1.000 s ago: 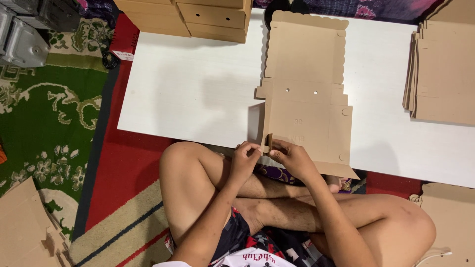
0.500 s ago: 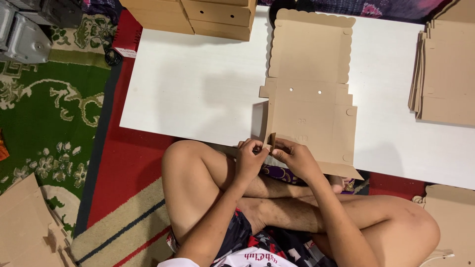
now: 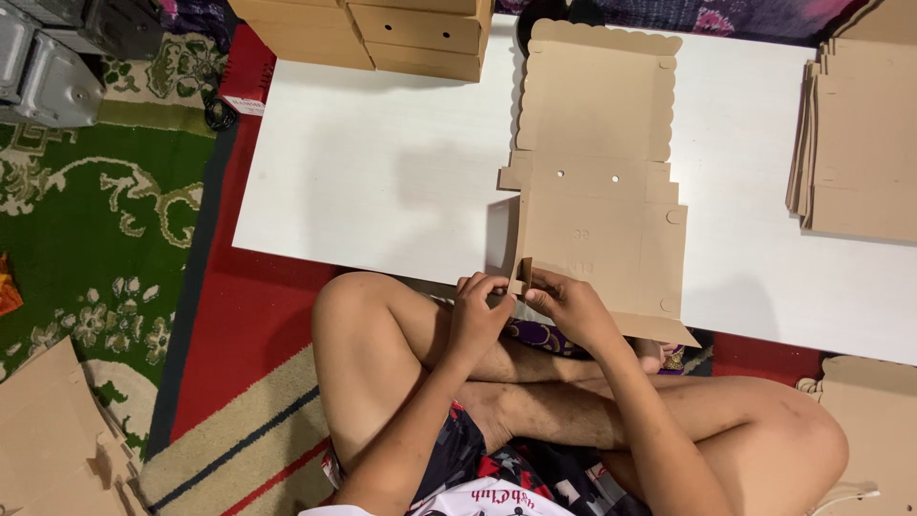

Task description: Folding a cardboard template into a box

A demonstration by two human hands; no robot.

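Note:
A flat brown cardboard box blank (image 3: 600,162) with scalloped edges lies on the white board (image 3: 382,172) in front of me. My left hand (image 3: 479,308) and my right hand (image 3: 565,304) meet at its near left corner, where both pinch a small corner flap (image 3: 522,275) that stands folded upward. The left side wall of the blank is raised. I sit cross-legged, with my knees under the board's near edge.
A stack of flat cardboard blanks (image 3: 860,134) lies on the board at right. Folded brown boxes (image 3: 382,33) stand at the far edge. More cardboard (image 3: 48,430) lies on the patterned carpet at lower left, and a grey case (image 3: 43,72) sits at upper left.
The view has drifted slightly. My hands stay at the near left corner of the blank, working the small flap, with little visible movement.

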